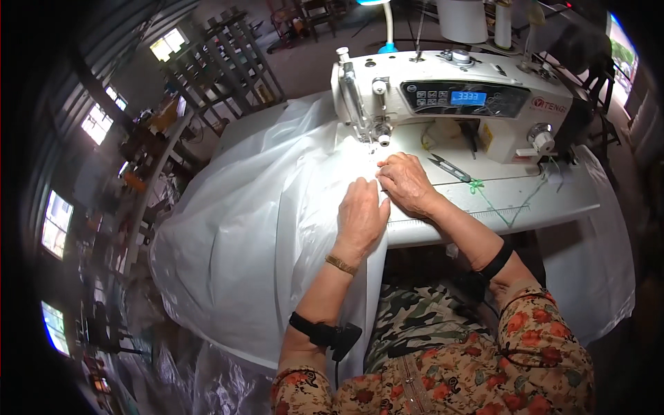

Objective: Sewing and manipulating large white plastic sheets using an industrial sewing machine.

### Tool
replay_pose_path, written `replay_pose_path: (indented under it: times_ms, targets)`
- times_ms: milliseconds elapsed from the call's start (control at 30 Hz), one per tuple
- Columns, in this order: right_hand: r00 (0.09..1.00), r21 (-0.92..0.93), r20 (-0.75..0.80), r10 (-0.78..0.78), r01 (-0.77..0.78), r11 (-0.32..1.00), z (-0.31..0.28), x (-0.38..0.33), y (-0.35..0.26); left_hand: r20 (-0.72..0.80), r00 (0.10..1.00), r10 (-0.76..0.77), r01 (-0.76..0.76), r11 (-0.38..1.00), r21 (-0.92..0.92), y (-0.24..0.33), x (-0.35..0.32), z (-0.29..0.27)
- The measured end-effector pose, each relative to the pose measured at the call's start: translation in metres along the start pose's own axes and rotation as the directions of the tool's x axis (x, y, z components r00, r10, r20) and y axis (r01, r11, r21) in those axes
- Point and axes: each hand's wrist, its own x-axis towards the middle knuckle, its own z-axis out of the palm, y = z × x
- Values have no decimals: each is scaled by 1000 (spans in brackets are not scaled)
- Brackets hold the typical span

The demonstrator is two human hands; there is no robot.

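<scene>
A white sewing machine (477,97) stands on a white table (553,197). Sheer white fabric (263,214) lies under its needle (382,138) and spills off the table's left side. My left hand (361,214) rests flat on the fabric near the table's front edge, fingers pointing at the needle. My right hand (404,181) presses the fabric's edge just right of it, fingers bent, a short way in front of the presser foot. Both hands touch each other and hold the cloth down.
Small black snips (448,167) lie on the table right of my right hand, beside green thread (477,185). A lamp (384,28) and white thread cones (463,19) stand behind the machine. Shelving (228,62) and cluttered workbenches fill the left.
</scene>
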Motion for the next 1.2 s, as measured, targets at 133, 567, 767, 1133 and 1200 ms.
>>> replay_pose_path:
  times_ms: [133, 567, 767, 1133, 1200]
  targets:
    - [995, 150, 12, 95, -95, 984, 4, 4, 10, 2, 994, -111, 110, 981, 160, -6, 3, 11]
    - [881, 470, -73, 468, -383, 795, 6, 26, 11, -47, 996, -78, 85, 979, 186, -24, 28, 36]
    - [860, 639, -202, 469, -247, 728, 7, 30, 19, -49, 995, -88, 95, 980, 177, -21, 29, 37]
    - [853, 651, -121, 507, -317, 689, 4, 31, 19, -41, 989, -139, 142, 986, 91, -5, 6, 29]
    - [861, 645, -138, 490, -297, 704, 8, 32, 20, -62, 989, -133, 138, 988, 74, 0, 2, 25]
